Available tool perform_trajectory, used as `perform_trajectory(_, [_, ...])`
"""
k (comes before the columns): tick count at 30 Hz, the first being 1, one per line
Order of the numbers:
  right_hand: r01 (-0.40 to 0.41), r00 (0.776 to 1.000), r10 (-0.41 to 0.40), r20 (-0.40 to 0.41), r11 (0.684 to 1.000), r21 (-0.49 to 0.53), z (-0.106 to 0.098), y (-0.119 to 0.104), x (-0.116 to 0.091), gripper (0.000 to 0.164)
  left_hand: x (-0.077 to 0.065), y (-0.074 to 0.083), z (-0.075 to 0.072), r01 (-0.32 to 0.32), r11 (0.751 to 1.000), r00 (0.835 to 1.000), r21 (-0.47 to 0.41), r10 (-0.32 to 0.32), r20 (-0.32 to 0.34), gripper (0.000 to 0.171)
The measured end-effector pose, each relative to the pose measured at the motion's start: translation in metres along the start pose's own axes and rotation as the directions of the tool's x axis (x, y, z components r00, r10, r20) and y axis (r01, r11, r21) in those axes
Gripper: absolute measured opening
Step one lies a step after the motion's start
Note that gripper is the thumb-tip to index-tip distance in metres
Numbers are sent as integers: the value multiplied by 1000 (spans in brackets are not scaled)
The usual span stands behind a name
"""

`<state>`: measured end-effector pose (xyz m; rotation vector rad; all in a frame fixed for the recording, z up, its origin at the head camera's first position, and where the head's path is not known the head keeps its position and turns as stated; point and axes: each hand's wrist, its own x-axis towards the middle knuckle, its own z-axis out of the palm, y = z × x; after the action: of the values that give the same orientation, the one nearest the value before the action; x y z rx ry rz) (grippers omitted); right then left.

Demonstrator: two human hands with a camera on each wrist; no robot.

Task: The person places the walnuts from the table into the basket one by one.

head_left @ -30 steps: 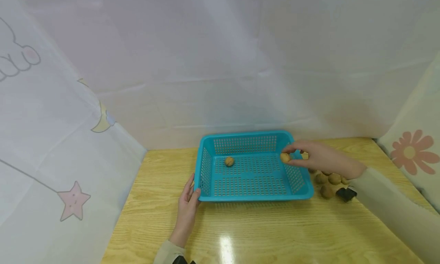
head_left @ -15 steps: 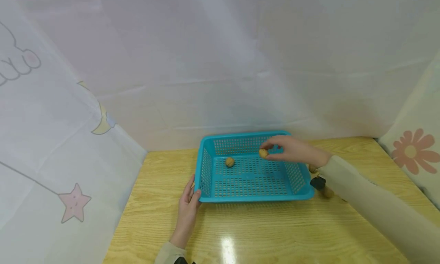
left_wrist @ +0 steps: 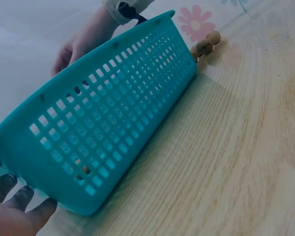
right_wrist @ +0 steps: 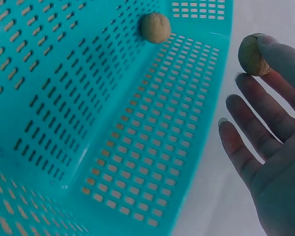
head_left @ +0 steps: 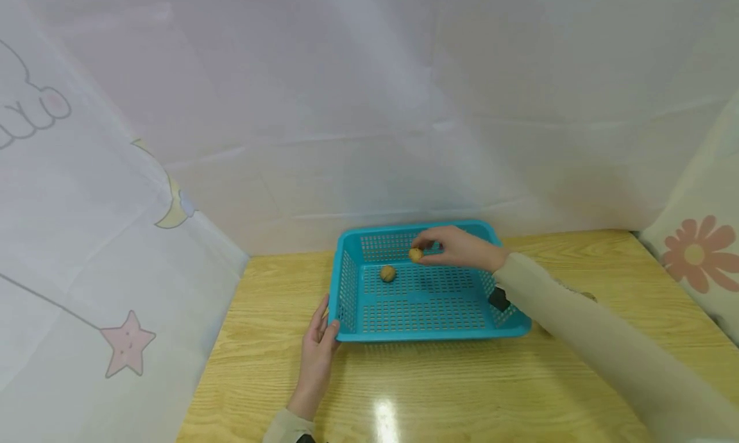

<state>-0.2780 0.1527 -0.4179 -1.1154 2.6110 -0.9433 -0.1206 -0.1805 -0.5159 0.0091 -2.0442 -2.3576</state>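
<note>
Turquoise basket (head_left: 433, 336) | 1 walnut (head_left: 388, 274) inside | right sleeve (head_left: 589, 334) partly hides outside walnuts (left_wrist: 204, 46)

Right sleeve (head_left: 583, 327) blocks walnut pile (left_wrist: 204, 46) in head view, slivers peeking out! Left hand (left_wrist: 14, 216) chopped by left wrist picture's edge. Basket (right_wrist: 206, 142) running past right wrist view's left edge.

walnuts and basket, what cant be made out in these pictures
Outer walnuts: head view, sleeve hides some; left wrist view, they overlap at the far end of the basket; no sure count.
Inner walnut: left wrist view, only bits show through the wall's holes.
Right hand: left wrist view, part lies behind the rim.
Left hand: left wrist view, cut off by the picture edge.
</note>
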Motion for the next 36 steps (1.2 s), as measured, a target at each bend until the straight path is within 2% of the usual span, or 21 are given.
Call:
perform_trajectory(11, [-43, 999, 43, 24, 999, -6, 25, 27, 30, 35, 1, 0, 1, 0, 1000, 1000, 9, 0, -7, 60])
perform_trajectory(21, [-69, 988, 76, 137, 996, -56, 52, 49, 52, 28, 2, -2, 1, -8, 1000, 1000, 4, 8, -4, 62])
perform_trajectory(27, [-79, 977, 92, 195, 994, -78, 64, 51, 55, 28, 1, -2, 2, -19, 1000, 1000, 5, 19, 6, 63])
perform_trajectory(36, [-83, 974, 97, 204, 994, -77, 67, 47, 56, 26, 1, -2, 0, -15, 1000, 1000, 2, 15, -3, 63])
